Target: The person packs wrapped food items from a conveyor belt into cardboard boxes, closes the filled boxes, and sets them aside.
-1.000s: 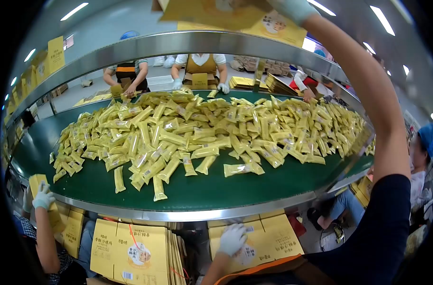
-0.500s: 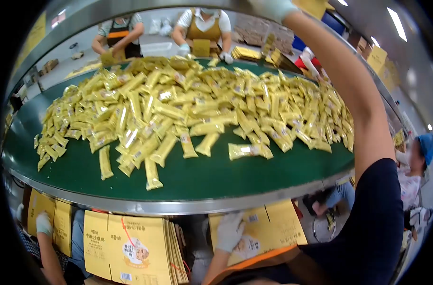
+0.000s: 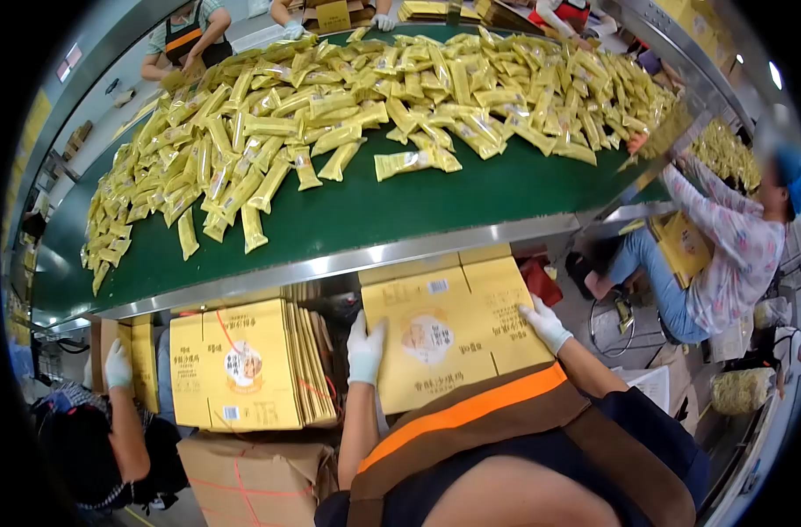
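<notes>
Left hand point(image 3: 365, 349) and right hand point(image 3: 546, 325) at a flat yellow carton point(image 3: 453, 338)

Carton lower centre of frame, just right of middle; unfolded, lying nearly level, printed face up. Barcode near its upper edge, round picture left of its middle. More yellow board point(image 3: 409, 267) shows past its upper edge.

Both hands white-gloved. Left: against the carton's left edge, fingers together and fairly straight, pointing up the frame. Right: at the upper right edge, fingers slightly bent, tips on the board. Undersides hidden; cannot tell how firmly either one closes on it.

Brown apron point(image 3: 497, 439) with orange band point(image 3: 470, 407) below the carton, bottom centre.

Left of the left hand, a bundle of flat cartons point(image 3: 233, 364), edges fanned at its right side, red strap across. Beneath that, a brown-paper parcel point(image 3: 209, 461), red cord around it.

Above: green belt point(image 3: 348, 206) with a metal rim point(image 3: 374, 255). Big heap of yellow-wrapped bars point(image 3: 330, 105) across the upper half; one bar point(image 3: 405, 164) lies crosswise at its lower fringe.

Others: a co-worker's gloved hand point(image 3: 118, 365), lower left, by upright board. Right side, a seated co-worker point(image 3: 738, 255), blue cap, arms toward the belt. More co-workers along the top, cut by the frame; one gloved hand point(image 3: 383, 22) by the heap.
</notes>
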Demonstrator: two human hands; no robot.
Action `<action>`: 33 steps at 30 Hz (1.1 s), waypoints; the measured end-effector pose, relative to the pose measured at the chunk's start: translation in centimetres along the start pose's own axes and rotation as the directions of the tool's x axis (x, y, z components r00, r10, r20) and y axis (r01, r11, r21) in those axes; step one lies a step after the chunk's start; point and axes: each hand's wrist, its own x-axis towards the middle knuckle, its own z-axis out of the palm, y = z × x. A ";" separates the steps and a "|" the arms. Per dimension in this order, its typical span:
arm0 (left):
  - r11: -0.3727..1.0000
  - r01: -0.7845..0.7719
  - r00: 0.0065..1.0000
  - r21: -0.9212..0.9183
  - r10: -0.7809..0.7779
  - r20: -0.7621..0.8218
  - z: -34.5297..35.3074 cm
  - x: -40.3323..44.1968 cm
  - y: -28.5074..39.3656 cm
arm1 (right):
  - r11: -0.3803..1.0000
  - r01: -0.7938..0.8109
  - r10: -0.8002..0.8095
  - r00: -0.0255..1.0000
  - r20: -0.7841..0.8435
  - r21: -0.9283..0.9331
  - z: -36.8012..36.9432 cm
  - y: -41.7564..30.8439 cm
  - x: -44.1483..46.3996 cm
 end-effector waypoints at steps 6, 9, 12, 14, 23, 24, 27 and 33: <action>1.000 -0.017 1.000 -0.016 0.017 0.002 1.0 -0.7 2.6 | 0.929 0.091 -0.130 0.988 0.087 0.358 -1.4 0.6 -0.6; 0.999 -0.021 0.999 -0.049 0.020 -0.032 0.7 -0.7 2.8 | 0.776 0.036 -0.115 0.990 0.085 0.630 -2.0 -0.5 -2.0; 0.935 -0.116 0.989 -0.336 0.076 -0.129 0.2 -4.4 12.9 | 0.694 0.445 -0.485 0.870 -0.089 0.567 -3.7 -1.4 -2.4; 0.879 -0.270 0.963 -0.393 0.244 -0.116 -1.7 -5.1 15.7 | 0.638 0.770 -0.725 0.604 -0.332 0.008 -6.1 -8.9 -6.1; 0.927 -0.266 0.942 -0.263 0.308 0.131 -1.8 -3.9 18.6 | -0.092 0.584 -0.990 0.032 0.137 -0.807 -6.5 -19.7 -5.8; 0.928 -0.265 0.945 -0.260 0.304 0.121 -1.6 -3.9 18.8 | -0.110 0.585 -0.992 -0.007 0.130 -0.804 -6.6 -19.7 -5.5; 0.931 -0.265 0.942 -0.251 0.305 0.139 -1.3 -3.2 18.8 | -0.127 0.623 -0.992 -0.066 0.110 -0.772 -7.1 -19.5 -4.9; 0.838 -0.351 0.913 -0.417 0.405 0.045 1.9 -3.3 19.7 | 0.290 0.814 -0.956 0.268 -0.118 -0.504 -6.3 -21.6 -3.0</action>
